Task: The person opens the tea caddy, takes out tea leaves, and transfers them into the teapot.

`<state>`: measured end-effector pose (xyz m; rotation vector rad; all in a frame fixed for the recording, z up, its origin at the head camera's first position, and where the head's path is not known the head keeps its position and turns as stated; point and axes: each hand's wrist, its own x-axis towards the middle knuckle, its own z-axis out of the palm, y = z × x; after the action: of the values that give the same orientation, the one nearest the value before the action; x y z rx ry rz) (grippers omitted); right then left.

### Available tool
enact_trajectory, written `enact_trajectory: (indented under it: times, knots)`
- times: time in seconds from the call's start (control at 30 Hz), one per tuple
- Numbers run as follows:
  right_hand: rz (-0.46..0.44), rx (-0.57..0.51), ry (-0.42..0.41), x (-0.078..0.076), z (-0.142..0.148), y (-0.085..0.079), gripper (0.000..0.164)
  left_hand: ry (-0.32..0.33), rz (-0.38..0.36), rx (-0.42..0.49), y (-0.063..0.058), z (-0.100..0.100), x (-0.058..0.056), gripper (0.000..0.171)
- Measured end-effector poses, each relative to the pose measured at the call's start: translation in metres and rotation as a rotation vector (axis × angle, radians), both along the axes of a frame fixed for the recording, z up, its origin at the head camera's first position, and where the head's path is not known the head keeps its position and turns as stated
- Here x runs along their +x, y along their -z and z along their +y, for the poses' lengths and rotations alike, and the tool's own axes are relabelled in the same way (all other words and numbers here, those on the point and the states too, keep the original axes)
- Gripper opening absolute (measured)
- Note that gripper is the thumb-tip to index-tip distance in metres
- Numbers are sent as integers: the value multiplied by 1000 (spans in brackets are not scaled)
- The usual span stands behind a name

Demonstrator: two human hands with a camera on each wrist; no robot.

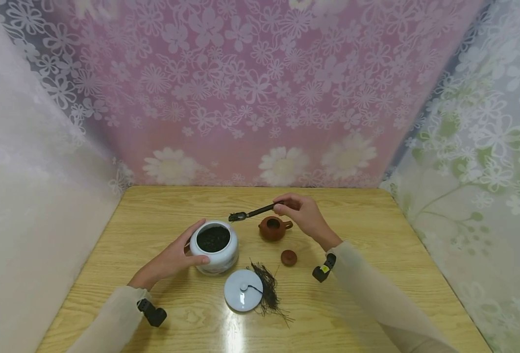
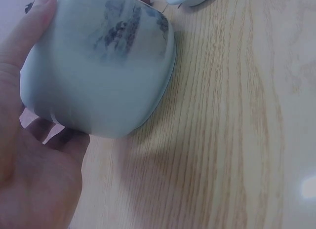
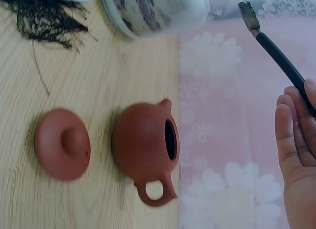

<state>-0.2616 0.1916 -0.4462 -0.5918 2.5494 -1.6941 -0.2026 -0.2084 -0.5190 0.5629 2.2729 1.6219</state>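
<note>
I count one jar (image 1: 226, 256), one scoop (image 1: 260, 211), one teapot (image 1: 270, 234), two lids (image 1: 235, 297) (image 1: 288, 262), one tassel (image 1: 268, 289), two hands (image 1: 178, 257) (image 1: 305, 214), two wrist cameras (image 1: 152, 313) (image 1: 324, 269).

A booth-like nook, shown by floral hangings (image 1: 260, 93) around 3 sides of a wood-grain table (image 1: 167, 203).

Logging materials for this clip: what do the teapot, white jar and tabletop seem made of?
Teapot: probably unglazed clay, judging by its matte reddish-brown surface.
White jar: likely glazed porcelain; smooth, softly shiny, decorated side.
Tabletop: wood or wood-look laminate; visible grain, glossy glare.
</note>
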Motion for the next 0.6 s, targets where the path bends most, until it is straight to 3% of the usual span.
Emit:
enact_trajectory:
  times: [0.6]
  knots:
    - [36, 16, 92, -1, 53, 6, 32, -7, 9, -31, 0, 1, 1, 107]
